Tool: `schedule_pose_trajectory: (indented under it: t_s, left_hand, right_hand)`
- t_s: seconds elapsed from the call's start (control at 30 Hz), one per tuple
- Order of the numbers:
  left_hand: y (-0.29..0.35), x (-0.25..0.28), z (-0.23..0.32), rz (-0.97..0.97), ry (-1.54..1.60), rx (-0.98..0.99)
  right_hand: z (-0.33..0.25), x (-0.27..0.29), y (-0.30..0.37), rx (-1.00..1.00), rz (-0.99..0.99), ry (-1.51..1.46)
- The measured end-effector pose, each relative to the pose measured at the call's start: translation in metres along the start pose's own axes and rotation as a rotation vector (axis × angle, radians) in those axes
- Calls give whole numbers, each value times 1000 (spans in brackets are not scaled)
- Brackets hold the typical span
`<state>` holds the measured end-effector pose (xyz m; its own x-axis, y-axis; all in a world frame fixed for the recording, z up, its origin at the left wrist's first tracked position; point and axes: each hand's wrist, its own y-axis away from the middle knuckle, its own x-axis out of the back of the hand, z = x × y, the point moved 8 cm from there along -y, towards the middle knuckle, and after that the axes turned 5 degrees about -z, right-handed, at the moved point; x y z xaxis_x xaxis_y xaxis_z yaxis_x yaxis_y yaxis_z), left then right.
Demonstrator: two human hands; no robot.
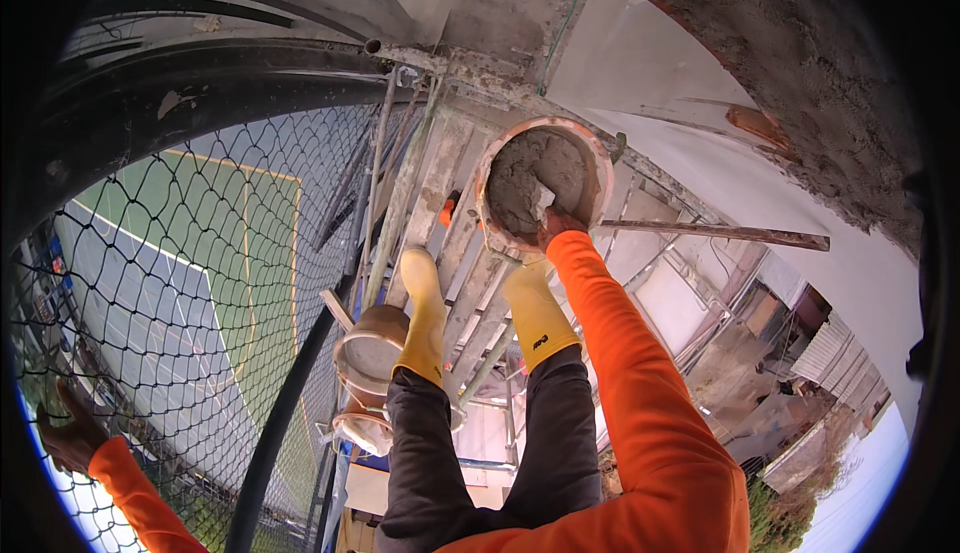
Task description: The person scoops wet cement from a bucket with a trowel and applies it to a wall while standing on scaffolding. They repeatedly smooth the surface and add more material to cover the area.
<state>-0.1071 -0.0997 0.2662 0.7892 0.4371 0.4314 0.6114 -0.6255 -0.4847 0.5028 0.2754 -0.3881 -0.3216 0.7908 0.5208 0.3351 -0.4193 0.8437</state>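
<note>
My right hand (562, 223) is closed on a trowel (543, 199) at the near rim of a round bucket (606, 179). The trowel's pale blade dips into grey wet mortar (548, 159), and my fingers hide its handle. The mortar's surface is uneven, with a hollow around the blade. Far out at the left, my left hand (74, 437) is against the black chain-link fence (170, 283), its thumb and fingers apart. Nothing shows in that hand.
My yellow boots (424, 298) stand on narrow scaffold planks (478, 278), with gaps between them. Stacked buckets (372, 353) sit left of my legs. A wooden stick (720, 233) juts right from the bucket. A rough mortared wall (800, 63) rises at right; a court lies far below.
</note>
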Motion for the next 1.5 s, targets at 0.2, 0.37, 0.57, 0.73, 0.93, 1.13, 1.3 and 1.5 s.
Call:
schedule_pose_trajectory:
  t_s: [0.2, 0.37, 0.57, 0.73, 0.93, 1.13, 1.3, 1.5]
  left_hand:
    - [7, 18, 16, 36, 85, 1]
    - [5, 41, 21, -37, 217, -2]
    - [-7, 39, 14, -293, 530, 12]
    - [-6, 23, 7, -484, 767, 22]
    - [-12, 11, 10, -585, 710, -16]
    - [-9, 11, 15, -700, 667, 39]
    - [-16, 19, 16, -685, 655, 31]
    - [-19, 25, 19, -659, 608, 20]
  right_hand:
    - [59, 31, 84, 103, 218, -229]
    - [77, 71, 134, -30, 201, -108]
    - [73, 128, 199, 94, 320, -182]
    - [68, 152, 241, 114, 371, -175]
    - [70, 170, 280, 101, 278, -108]
    - [69, 199, 301, 139, 313, -108]
    - [68, 213, 305, 148, 293, -68]
    - [69, 223, 312, 222, 301, -46]
